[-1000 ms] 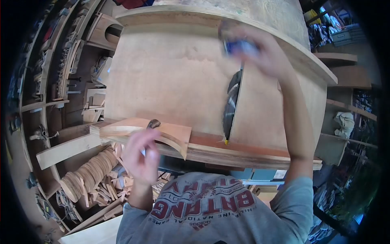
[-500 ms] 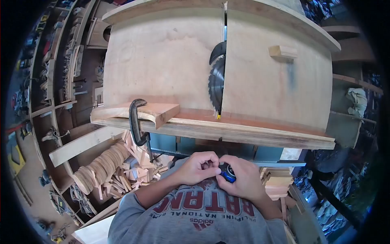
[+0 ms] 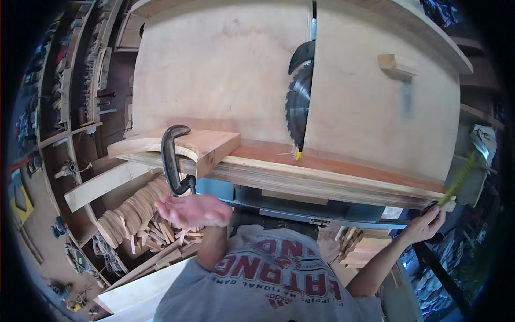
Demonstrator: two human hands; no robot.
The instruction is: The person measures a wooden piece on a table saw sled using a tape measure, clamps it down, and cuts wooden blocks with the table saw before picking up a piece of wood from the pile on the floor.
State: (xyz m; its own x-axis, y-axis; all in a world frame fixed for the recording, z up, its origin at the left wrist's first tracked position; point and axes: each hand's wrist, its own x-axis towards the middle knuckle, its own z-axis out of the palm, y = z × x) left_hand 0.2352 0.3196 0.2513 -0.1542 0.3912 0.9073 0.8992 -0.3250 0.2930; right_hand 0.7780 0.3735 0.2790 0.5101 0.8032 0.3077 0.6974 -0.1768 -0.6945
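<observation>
My right hand (image 3: 424, 226) is out at the right front corner of the wooden saw table. It grips a tape measure (image 3: 457, 185), whose yellow-green blade sticks up and outward, blurred. My fingers largely hide the tape's case. On the other side, my left hand (image 3: 194, 210) is turned palm up, holding nothing, with its fingers loosely extended. Just above it hangs a black C-clamp (image 3: 170, 161), which is fastened over a curved wooden block (image 3: 214, 147) at the table's front edge.
A toothed circular saw blade (image 3: 299, 104) rises through the tabletop (image 3: 214, 70). A small wood block (image 3: 397, 64) lies right of it. Stacked curved wood pieces (image 3: 137, 206) and offcuts fill the lower left, beside shelves (image 3: 68, 134). More wood pieces (image 3: 367, 247) sit below the table.
My hands have parted from in front of my chest. The right one has swung far right with the tape measure, its blade now extended. The left has moved left and opened palm up.
</observation>
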